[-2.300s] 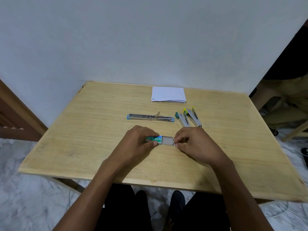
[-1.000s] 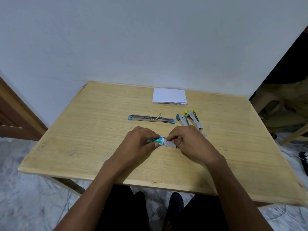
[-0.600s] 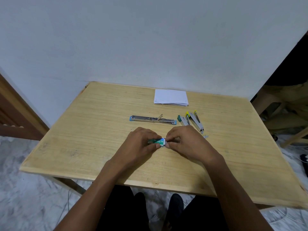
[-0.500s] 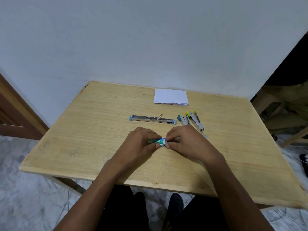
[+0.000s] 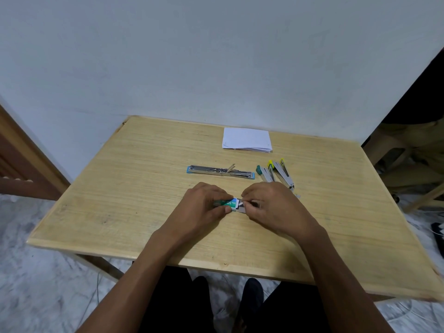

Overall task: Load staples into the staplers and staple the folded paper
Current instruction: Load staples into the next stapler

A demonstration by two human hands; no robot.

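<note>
Your left hand (image 5: 204,211) and right hand (image 5: 274,207) meet low over the middle of the table (image 5: 120,200), near its front edge, with the box (image 5: 228,203) of staples between them.

The left hand grasps the box. The thumb lies along its near side and the fingers curl over its far side, so only the right end of the green and white label shows past your knuckles. The box sits at or just above the table top; you cannot tell from here whether it touches the wood.

The right hand pinches at the box's open right end. Its fingertips close on a grey tray (image 5: 241,209) that sticks out of that end, and the rest of the tray is hidden under the fingers. The two hands' fingertips are just beside each other, almost touching. Whether any staples are between your right fingers is too small to tell.

Beyond your hands, apart from them, the long stapler (image 5: 219,171) lies opened out flat, crosswise, with blue at both ends. It is just past the left hand's knuckles. To its right, just past the right hand, lie the small staplers (image 5: 283,175), angled away from you, with green and yellow tips at their far ends; how many there are is unclear. A small pale bit lies on the wood just beside the right hand, near their closer ends.

The paper (image 5: 247,140), white and folded, lies flat near the table's far edge, well apart from both hands.
</note>
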